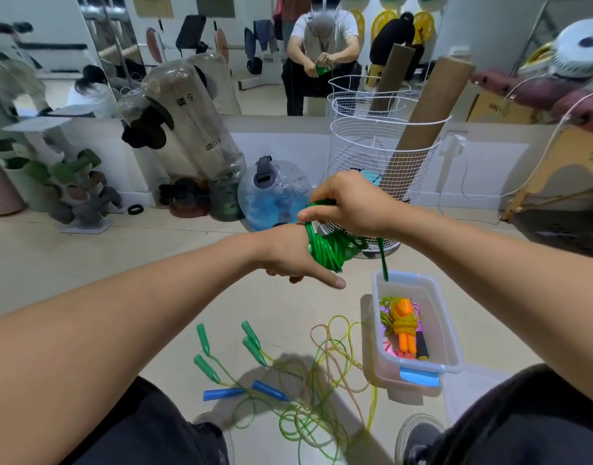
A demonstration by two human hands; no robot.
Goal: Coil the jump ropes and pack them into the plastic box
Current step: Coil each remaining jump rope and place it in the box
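A green jump rope is bundled into a coil in mid-air, above the floor. My left hand holds the coil from the left, its thumb pointing right and down. My right hand grips a strand of the green rope just above the coil. A dark green rope end hangs down toward the clear plastic box. The box stands on the floor at the right and holds coiled ropes, one with orange handles.
Loose ropes lie tangled on the floor between my legs: yellow-green cords with green handles and blue handles. A white wire basket with cardboard tubes stands behind the hands. Water-filled weights and a mirror line the wall.
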